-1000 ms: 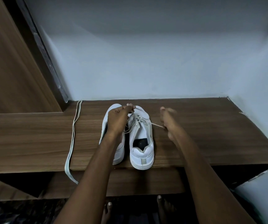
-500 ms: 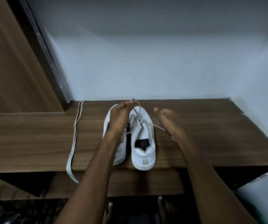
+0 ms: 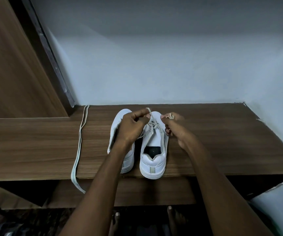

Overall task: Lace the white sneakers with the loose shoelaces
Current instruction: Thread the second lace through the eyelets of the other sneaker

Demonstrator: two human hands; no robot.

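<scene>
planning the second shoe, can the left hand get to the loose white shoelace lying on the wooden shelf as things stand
Probably yes, once freed. The loose white shoelace lies uncovered on the brown wooden shelf left of the white sneakers, nothing between. But the left hand is pinching the right sneaker's lace.

one head-worn wide-angle view looks forward and steeply down from close above a wooden shelf (image 3: 35, 142) at mid-frame, facing the pale wall (image 3: 154, 65) filling the upper frame; bare feet (image 3: 174, 217) show at the bottom edge.
</scene>
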